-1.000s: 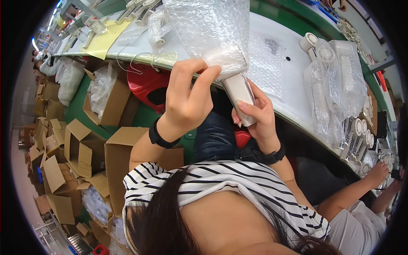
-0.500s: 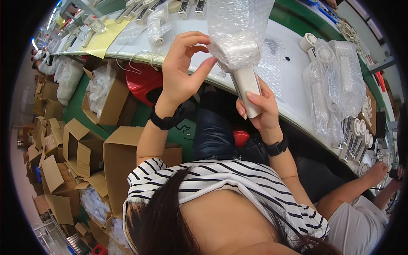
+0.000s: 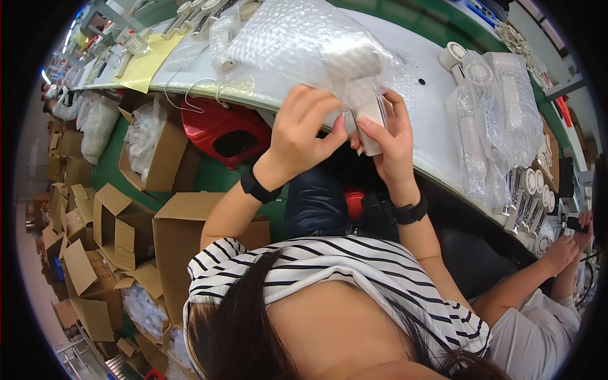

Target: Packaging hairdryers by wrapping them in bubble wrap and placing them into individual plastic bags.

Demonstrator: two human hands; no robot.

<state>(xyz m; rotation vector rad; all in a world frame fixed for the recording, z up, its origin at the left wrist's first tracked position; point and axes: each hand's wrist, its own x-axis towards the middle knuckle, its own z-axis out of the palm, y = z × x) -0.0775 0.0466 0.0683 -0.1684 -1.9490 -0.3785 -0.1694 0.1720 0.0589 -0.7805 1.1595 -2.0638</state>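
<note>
My right hand grips the smooth, pale rectangular handle of a white device, fingers wrapped around its lower end. A clear bubble wrap bag covers the device's wider upper part and spreads out to the left over the table. On the left side of the handle, my left hand is closed, its curled fingers at the bag's lower edge, apparently pinching the film. The fingertips and the film between them are partly hidden.
Bubble-wrapped devices lie on the white table at right, with unwrapped ones beyond. A red stool and open cardboard boxes stand at left. A co-worker's hands work at far right.
The bubble wrap bag has swung down to the left across the table. My left hand has moved down and right, its fingers closing at the bag's edge; my right hand keeps its grip.
</note>
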